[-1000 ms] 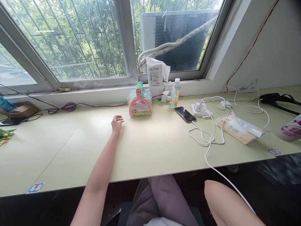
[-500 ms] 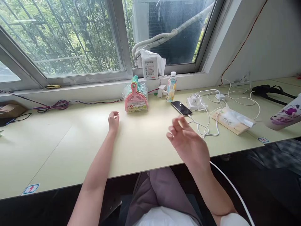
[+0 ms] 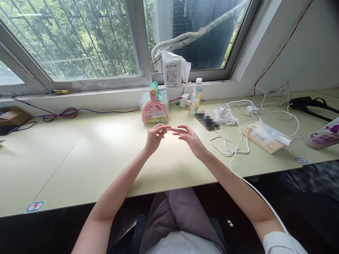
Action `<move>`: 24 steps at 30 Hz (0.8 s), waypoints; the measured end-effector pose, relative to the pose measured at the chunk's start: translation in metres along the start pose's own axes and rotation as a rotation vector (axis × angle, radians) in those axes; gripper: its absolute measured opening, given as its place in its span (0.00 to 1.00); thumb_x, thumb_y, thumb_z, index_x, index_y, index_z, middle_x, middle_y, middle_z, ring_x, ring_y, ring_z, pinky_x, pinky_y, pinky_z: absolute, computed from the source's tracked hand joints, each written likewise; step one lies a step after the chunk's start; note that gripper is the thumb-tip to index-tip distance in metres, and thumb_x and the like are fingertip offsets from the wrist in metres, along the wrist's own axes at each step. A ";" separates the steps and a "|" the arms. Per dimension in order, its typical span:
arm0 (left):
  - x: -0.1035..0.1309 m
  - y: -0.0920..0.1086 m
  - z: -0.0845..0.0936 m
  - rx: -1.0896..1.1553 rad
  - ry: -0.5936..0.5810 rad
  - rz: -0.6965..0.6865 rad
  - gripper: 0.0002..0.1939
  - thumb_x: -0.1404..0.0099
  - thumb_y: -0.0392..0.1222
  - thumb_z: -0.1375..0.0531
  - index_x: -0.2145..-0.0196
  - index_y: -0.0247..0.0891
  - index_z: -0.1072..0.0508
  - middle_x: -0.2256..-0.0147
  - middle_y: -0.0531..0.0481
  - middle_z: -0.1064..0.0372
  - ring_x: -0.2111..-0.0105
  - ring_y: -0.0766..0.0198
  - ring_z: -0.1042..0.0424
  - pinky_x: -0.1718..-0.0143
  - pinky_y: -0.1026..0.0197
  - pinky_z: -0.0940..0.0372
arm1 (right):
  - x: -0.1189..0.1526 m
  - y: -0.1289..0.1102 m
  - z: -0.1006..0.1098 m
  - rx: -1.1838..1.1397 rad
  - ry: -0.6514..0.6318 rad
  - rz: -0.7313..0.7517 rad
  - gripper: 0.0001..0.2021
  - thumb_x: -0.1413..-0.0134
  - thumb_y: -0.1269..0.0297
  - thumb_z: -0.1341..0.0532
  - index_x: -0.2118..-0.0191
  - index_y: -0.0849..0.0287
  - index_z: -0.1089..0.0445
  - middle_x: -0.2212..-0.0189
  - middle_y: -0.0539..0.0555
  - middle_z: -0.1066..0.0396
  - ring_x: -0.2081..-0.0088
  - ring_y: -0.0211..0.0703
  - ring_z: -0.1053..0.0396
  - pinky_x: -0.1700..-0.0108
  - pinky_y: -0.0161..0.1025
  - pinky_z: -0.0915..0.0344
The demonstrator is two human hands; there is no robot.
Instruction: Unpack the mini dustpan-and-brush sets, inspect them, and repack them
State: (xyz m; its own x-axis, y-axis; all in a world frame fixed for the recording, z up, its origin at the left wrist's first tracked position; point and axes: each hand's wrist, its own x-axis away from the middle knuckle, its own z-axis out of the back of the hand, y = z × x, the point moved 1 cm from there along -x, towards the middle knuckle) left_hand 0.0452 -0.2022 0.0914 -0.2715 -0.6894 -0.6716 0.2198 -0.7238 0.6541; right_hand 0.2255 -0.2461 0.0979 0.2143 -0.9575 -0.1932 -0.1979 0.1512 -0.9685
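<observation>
My left hand [image 3: 156, 137] is over the middle of the table [image 3: 106, 151], its fingers stretched to the right and nothing visible in them. Facing it, my right hand [image 3: 192, 139] has its fingers apart and holds nothing. The fingertips of both hands meet or nearly meet; whether they touch I cannot tell. Just behind them stands a plastic-wrapped stack of small dustpans with brushes [image 3: 155, 110], pink in front and green behind. To the right of the stack are a drink bottle [image 3: 196, 96] with a white cap and a phone [image 3: 206, 121], partly blurred out.
White charging cables [image 3: 235, 151] loop over the table's right side by a charger [image 3: 222, 114] and a tissue pack [image 3: 266, 135]. A patterned cup [image 3: 324, 135] lies far right. A cardboard box [image 3: 14, 116] and bundled wires [image 3: 63, 114] are at left. A white packet [image 3: 172, 72] stands on the sill.
My right hand has come down from its raised position and moved left and forward. My left hand has moved right, so the fingertips now come together before the dustpans.
</observation>
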 end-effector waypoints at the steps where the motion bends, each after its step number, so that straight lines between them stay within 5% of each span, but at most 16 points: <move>1: 0.001 -0.002 -0.001 -0.005 -0.012 0.000 0.15 0.32 0.48 0.46 0.58 0.41 0.23 0.64 0.47 0.29 0.69 0.69 0.30 0.76 0.69 0.31 | -0.001 0.004 0.001 0.011 -0.002 0.002 0.14 0.50 0.62 0.42 0.55 0.51 0.38 0.49 0.52 0.28 0.49 0.48 0.31 0.46 0.49 0.42; 24: 0.013 -0.040 -0.015 -0.104 -0.070 0.080 0.14 0.34 0.47 0.45 0.60 0.39 0.22 0.66 0.47 0.27 0.73 0.70 0.30 0.76 0.69 0.31 | -0.007 0.039 0.006 0.172 0.025 0.075 0.14 0.50 0.64 0.44 0.55 0.52 0.37 0.51 0.53 0.28 0.50 0.47 0.30 0.45 0.50 0.41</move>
State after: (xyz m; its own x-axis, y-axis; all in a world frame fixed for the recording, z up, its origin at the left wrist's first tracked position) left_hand 0.0474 -0.1828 0.0516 -0.3133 -0.7436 -0.5906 0.3379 -0.6686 0.6625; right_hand 0.2220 -0.2324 0.0609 0.1807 -0.9475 -0.2640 -0.0453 0.2601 -0.9645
